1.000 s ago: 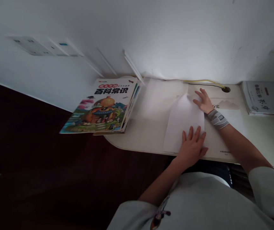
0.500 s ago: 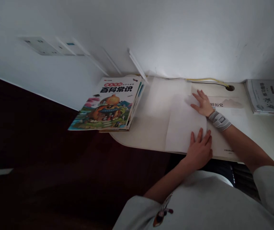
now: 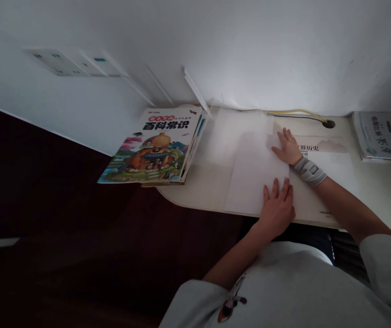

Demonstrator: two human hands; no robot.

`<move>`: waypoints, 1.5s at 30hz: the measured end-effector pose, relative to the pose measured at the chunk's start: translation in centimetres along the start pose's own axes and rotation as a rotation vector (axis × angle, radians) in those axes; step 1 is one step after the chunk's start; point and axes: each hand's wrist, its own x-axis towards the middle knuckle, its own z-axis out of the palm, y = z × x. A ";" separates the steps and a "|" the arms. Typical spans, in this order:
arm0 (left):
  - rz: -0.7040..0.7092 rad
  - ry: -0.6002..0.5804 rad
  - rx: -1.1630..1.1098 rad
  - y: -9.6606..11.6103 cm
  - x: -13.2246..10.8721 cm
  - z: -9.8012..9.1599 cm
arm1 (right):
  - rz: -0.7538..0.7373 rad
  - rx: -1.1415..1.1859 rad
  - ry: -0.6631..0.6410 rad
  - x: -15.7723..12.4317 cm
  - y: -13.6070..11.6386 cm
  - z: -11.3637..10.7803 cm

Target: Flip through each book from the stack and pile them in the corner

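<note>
L hand (image 3: 276,210) and R hand (image 3: 287,148) lie flat, fingers spread wide, holding nothing, pressing on white paper sheet (image 3: 255,175). Sheet lies on Chinese world-history book (image 3: 318,200), on desk (image 3: 195,200). So far, sheet covers left part of cover; right part w/ title remains bare. Vs prev. frame: sheet's lower-left corner sits further left, beyond book edge. Wrist brace (image 3: 310,171) on R wrist. Illustrated encyclopedia books (image 3: 151,148) at desk's left end; pale-covered book (image 3: 383,136) at right.
</note>
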 end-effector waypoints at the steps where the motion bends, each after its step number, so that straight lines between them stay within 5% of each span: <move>1: -0.026 -0.007 0.003 -0.2 -0.2 -0.1 | 0.011 0.002 0.010 0.0 0.1 0.0; 9: -0.039 0.039 0.006 -0.4 0.0 -0.1 | -0.126 0.021 -0.126 -0.2 -1.0 0.0; 15: -0.147 0.045 0.030 -1.7 0.3 1.1 | -0.011 -0.145 -0.148 -1.0 -1.9 -0.9; 18: -0.181 0.068 0.055 -2.7 0.1 0.9 | -0.126 -0.201 -0.259 -1.4 -2.8 -1.4; 21: -0.334 0.130 0.096 -5.0 -0.5 -0.5 | -0.218 -0.214 -0.313 -1.7 -3.6 -1.6; 26: -0.786 0.229 0.089 -10.5 -3.0 -3.5 | -0.215 -0.223 -0.232 -1.9 -3.8 -1.4; 29: -0.865 0.174 -0.086 -12.6 -4.5 -3.9 | -0.260 -0.142 -0.176 -1.6 -3.3 -1.1; 33: -0.911 0.238 -0.198 -14.6 -5.3 -3.9 | -0.239 0.026 -0.052 -1.0 -2.2 -0.7; 37: -0.744 0.110 -0.265 -15.5 -5.4 -5.4 | -0.203 0.153 0.023 -0.4 -1.8 -0.8; 39: -0.603 0.158 -0.439 -14.8 -4.8 -6.8 | -0.172 0.212 0.063 0.0 -1.6 -1.4; 43: -0.242 0.401 -0.989 -10.0 -1.4 -9.4 | -0.026 0.351 0.188 0.3 0.0 -4.4; 45: -0.058 0.419 -1.159 -6.1 1.2 -9.9 | 0.092 0.465 0.180 -0.5 1.8 -6.8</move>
